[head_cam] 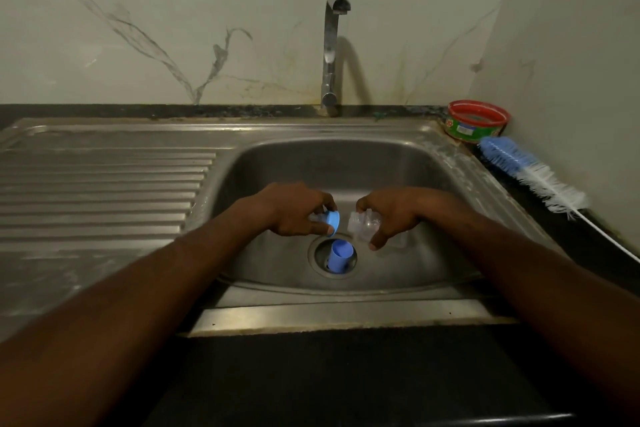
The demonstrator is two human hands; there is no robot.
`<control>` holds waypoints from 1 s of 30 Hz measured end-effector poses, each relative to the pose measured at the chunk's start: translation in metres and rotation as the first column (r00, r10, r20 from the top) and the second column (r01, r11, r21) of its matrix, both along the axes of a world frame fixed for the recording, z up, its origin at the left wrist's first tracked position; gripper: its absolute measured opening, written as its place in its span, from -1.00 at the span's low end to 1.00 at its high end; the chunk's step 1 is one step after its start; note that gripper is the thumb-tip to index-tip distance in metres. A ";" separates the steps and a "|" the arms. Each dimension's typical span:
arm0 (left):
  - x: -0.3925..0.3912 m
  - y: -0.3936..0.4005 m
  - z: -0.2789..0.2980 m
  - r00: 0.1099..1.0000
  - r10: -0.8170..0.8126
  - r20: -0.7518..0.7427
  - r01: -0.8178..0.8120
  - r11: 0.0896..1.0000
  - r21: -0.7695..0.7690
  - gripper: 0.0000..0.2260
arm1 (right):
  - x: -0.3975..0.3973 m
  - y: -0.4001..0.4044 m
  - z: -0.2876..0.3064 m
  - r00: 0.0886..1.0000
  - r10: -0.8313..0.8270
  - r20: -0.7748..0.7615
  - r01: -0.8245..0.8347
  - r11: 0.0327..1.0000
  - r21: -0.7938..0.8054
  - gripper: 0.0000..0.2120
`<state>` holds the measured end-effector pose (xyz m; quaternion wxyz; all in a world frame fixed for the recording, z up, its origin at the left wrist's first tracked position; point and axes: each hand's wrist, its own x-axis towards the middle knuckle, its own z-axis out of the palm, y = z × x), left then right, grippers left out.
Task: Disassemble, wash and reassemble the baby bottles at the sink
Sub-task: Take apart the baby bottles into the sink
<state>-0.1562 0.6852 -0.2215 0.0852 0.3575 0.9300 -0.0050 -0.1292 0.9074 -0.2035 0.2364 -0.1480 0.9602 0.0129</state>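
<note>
So at this point I had both hands down over the sink (408,156) bowl. My left hand (294,210) had its fingers curled round the blue screw ring (333,222), with the clear teat poking out of it toward the left, all tipped on its side. My right hand (391,215) had its fingers wrapped round the clear bottle (363,225), also lying sideways, open neck pointing left at the ring. The two parts were just beside each other but apart, with a small gap between them, right above the drain (334,258).

A blue cap (341,255) sat in the drain, open end up, leaning a little.

The tap (330,52) stood at the far edge of the sink, no water coming out that I could see. The ribbed draining board (104,191) ran off to the left. Over on the far right of the dark worktop (346,374) there was a round tub with a red rim (477,121), and just near of it a bottle brush (533,173) with blue and white bristles, its thin handle running toward the near right.
</note>
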 end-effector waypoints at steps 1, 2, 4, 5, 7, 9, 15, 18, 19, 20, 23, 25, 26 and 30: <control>0.000 0.000 0.001 1.000 0.004 0.009 -0.004 1.000 0.006 -0.52 | 0.000 -0.001 -0.001 1.000 0.006 0.013 -0.006 1.000 0.014 -0.23; 0.001 -0.001 0.002 1.000 0.009 0.020 -0.009 1.000 0.012 -0.51 | 0.000 -0.002 -0.001 1.000 0.013 0.027 -0.014 0.999 0.030 -0.24; 0.001 -0.003 0.002 0.999 0.018 0.030 -0.018 1.000 0.004 -0.51 | 0.002 -0.002 0.000 0.999 0.033 0.039 -0.035 0.998 0.058 -0.25; 0.002 -0.004 0.002 0.999 0.023 0.035 -0.022 1.000 -0.008 -0.50 | 0.004 -0.003 0.001 0.998 0.044 0.039 -0.046 0.997 0.067 -0.25; 0.004 -0.004 0.003 0.998 0.029 0.052 -0.029 0.999 -0.015 -0.50 | 0.008 -0.002 0.004 0.998 0.046 0.036 -0.048 0.997 0.059 -0.24; 0.007 -0.002 0.006 0.998 0.026 0.063 -0.025 1.000 -0.004 -0.50 | 0.010 -0.001 0.006 0.999 0.022 0.037 -0.023 0.999 0.027 -0.23; 0.010 -0.007 0.010 0.996 0.054 0.066 -0.058 0.997 0.051 -0.52 | 0.018 0.005 0.012 0.999 -0.041 0.007 0.042 0.999 -0.035 -0.20; 0.009 -0.011 0.009 0.994 0.057 0.088 -0.062 0.997 0.050 -0.51 | 0.025 0.006 0.016 1.000 -0.024 0.009 0.024 0.998 -0.058 -0.24; 0.008 -0.011 0.009 0.994 0.057 0.092 -0.061 0.997 0.043 -0.52 | 0.026 0.007 0.016 0.999 -0.024 0.022 0.026 0.997 -0.071 -0.27; 0.007 -0.011 0.008 0.994 0.060 0.094 -0.064 0.997 0.038 -0.52 | 0.026 0.007 0.016 0.999 -0.020 0.037 0.023 0.996 -0.084 -0.28; 0.006 -0.008 0.008 0.994 0.052 0.093 -0.057 0.997 0.054 -0.52 | 0.023 0.009 0.014 0.998 0.015 0.064 -0.009 0.995 -0.096 -0.33; 0.007 -0.007 0.010 0.995 0.032 0.091 -0.039 0.997 0.071 -0.54 | 0.019 0.010 0.013 0.997 0.051 0.060 -0.047 0.996 -0.069 -0.39; 0.007 -0.007 0.010 0.994 0.027 0.102 -0.035 0.996 0.086 -0.54 | 0.016 0.010 0.013 0.996 0.070 0.049 -0.067 0.996 -0.055 -0.42; 0.002 -0.005 0.005 0.997 0.013 0.077 -0.025 0.987 0.159 -0.55 | 0.005 0.012 0.008 0.993 0.092 -0.070 -0.097 0.993 -0.063 -0.43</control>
